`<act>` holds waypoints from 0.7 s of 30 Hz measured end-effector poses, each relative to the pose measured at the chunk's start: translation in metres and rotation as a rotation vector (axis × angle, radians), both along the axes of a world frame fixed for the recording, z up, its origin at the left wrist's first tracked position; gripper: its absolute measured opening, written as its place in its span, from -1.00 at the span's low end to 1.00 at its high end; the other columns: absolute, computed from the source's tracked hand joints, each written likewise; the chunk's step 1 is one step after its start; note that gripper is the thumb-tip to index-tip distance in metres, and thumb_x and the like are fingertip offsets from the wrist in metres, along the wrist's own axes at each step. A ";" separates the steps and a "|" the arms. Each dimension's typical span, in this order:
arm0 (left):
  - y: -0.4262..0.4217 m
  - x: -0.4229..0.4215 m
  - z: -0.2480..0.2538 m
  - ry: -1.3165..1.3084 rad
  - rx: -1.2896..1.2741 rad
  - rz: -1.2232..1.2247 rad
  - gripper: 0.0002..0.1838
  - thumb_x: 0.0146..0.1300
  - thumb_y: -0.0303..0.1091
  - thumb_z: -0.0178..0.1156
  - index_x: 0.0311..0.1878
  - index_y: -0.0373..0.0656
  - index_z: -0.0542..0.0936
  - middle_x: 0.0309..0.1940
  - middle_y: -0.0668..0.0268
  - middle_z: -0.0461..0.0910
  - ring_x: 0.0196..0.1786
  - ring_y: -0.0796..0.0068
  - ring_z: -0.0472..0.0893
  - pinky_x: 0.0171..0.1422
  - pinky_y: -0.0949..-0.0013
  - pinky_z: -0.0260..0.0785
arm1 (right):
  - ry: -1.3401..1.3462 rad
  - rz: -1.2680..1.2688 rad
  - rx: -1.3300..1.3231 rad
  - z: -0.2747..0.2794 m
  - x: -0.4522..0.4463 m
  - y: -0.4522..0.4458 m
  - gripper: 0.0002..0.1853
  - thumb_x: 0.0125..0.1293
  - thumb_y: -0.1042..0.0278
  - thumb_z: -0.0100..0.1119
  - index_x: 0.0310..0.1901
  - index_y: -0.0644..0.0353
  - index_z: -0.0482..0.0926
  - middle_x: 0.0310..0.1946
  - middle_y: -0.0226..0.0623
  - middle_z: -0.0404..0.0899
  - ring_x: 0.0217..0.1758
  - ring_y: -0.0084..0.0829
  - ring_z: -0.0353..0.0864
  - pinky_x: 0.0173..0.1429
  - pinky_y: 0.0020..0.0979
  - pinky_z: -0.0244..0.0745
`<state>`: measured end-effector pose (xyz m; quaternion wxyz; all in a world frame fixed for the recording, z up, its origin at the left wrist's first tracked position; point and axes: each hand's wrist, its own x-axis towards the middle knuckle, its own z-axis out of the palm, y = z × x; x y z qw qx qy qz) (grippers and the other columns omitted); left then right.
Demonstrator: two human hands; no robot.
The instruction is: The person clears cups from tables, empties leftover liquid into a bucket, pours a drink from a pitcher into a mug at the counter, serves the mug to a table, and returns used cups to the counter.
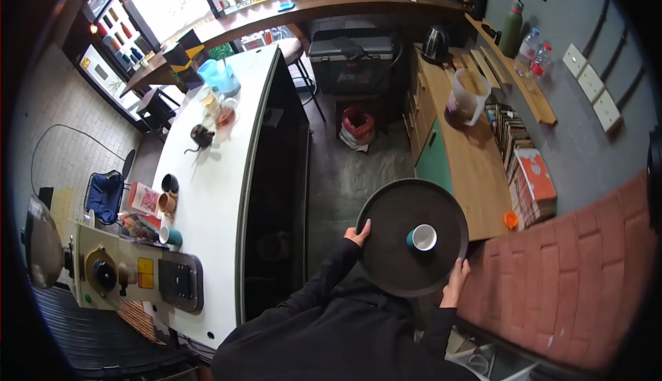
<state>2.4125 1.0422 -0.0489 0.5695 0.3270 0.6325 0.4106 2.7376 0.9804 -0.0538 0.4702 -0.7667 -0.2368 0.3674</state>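
A round dark serving tray (386, 208) is held out in front of my body, above the floor. My left hand (358, 233) grips its left rim, thumb on top. On the lower right rim, my right hand (456, 281) is closed, with most of its fingers hidden beneath. One teal cup (422, 237) with a white inside stands on the tray, right of its middle. Nothing shows inside the cup from here.
A white counter (227, 139) on my left carries a coffee grinder (103, 271), cups, a black gooseneck kettle (201, 135) and blue pitchers (219, 77). To the right, a wooden cabinet (476, 188) holds a plastic jug (469, 98). A lined bin (357, 129) stands ahead.
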 end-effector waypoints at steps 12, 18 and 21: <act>0.191 0.087 -0.059 -0.011 -0.166 -0.040 -0.29 0.19 0.26 0.25 -0.18 -0.40 0.66 -0.41 0.18 0.69 -0.34 0.38 0.68 -0.22 0.33 0.51 | -0.155 -0.012 -0.070 -0.053 0.074 0.166 -0.61 0.29 0.48 0.03 0.09 0.58 0.45 0.01 0.17 0.57 0.10 -0.05 0.57 0.21 -0.20 0.38; 0.230 0.119 -0.085 0.047 -0.251 -0.020 -0.30 0.16 0.27 0.27 -0.21 -0.37 0.67 -0.44 0.20 0.66 -0.38 0.41 0.63 -0.25 0.31 0.48 | -0.407 -0.083 -0.154 -0.083 0.094 0.192 -0.58 0.18 0.32 0.16 -0.05 0.55 0.54 -0.11 0.26 0.59 0.02 0.14 0.58 0.13 -0.09 0.42; 0.243 0.130 -0.095 0.050 -0.220 -0.008 -0.31 0.16 0.28 0.27 -0.25 -0.36 0.66 -0.48 0.26 0.63 -0.43 0.44 0.58 -0.30 0.31 0.44 | -0.428 -0.059 -0.206 -0.073 0.099 0.202 -0.62 0.17 0.30 0.18 -0.12 0.50 0.57 -0.16 0.25 0.60 -0.02 0.14 0.58 0.11 -0.06 0.42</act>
